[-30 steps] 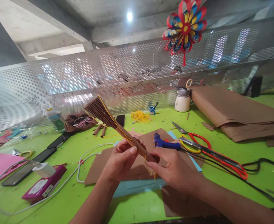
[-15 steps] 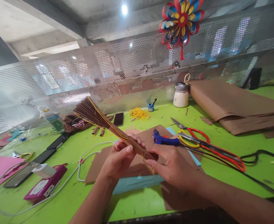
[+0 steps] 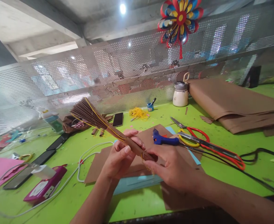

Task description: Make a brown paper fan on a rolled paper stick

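Note:
A brown pleated paper fan [image 3: 90, 113], edged with yellow cord, is held up at a slant, its spread end toward the upper left. My left hand [image 3: 121, 157] is closed around the middle of its narrow handle. At the lower end, my right hand [image 3: 169, 166] pinches the handle tip between thumb and fingers, where some yellow strands hang. Beneath both hands lie brown paper sheets [image 3: 97, 165] over light blue paper [image 3: 137, 183]. A blue glue gun [image 3: 166, 139] rests on the brown sheet just beyond my right hand.
Two pairs of scissors [image 3: 211, 147] lie to the right by a black cable. Folded brown paper [image 3: 239, 102] and a cream bottle [image 3: 180, 95] stand behind. Yellow shreds [image 3: 138, 113] and a phone [image 3: 118, 119] lie at the back. A purple power strip [image 3: 45, 185] with a white cable is at left.
Both hands keep their hold on the fan, which has shifted very slightly left in the picture. The whole view has also drifted a little; nothing was let go.

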A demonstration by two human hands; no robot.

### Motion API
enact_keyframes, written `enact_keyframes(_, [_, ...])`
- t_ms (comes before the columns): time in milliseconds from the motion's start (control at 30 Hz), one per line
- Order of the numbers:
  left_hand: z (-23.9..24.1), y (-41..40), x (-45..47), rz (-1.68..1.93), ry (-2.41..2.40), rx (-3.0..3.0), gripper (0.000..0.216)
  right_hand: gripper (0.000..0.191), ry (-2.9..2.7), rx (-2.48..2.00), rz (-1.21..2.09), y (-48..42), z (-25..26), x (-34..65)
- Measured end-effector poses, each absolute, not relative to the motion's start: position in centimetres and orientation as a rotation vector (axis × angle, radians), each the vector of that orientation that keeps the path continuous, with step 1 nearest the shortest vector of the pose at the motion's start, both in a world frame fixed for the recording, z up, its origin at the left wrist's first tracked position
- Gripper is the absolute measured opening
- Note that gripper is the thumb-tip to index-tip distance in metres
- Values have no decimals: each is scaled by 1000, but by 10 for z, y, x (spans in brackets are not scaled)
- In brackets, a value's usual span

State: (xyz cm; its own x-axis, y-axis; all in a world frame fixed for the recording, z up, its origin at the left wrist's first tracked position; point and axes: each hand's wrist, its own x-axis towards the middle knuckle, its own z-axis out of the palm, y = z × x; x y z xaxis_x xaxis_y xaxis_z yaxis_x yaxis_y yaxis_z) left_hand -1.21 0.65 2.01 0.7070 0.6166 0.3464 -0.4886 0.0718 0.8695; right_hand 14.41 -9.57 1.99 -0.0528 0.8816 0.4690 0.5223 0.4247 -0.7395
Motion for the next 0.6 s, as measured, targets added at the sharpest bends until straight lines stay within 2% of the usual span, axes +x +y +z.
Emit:
enact_keyframes(333, [19, 5, -10, 797, 117, 1240, 61, 15, -1659, -1174, 542, -94, 13, 145])
enact_keyframes(600, [20, 5, -11, 775, 150, 1229, 30, 13, -1621, -1195, 508, -94, 17, 144])
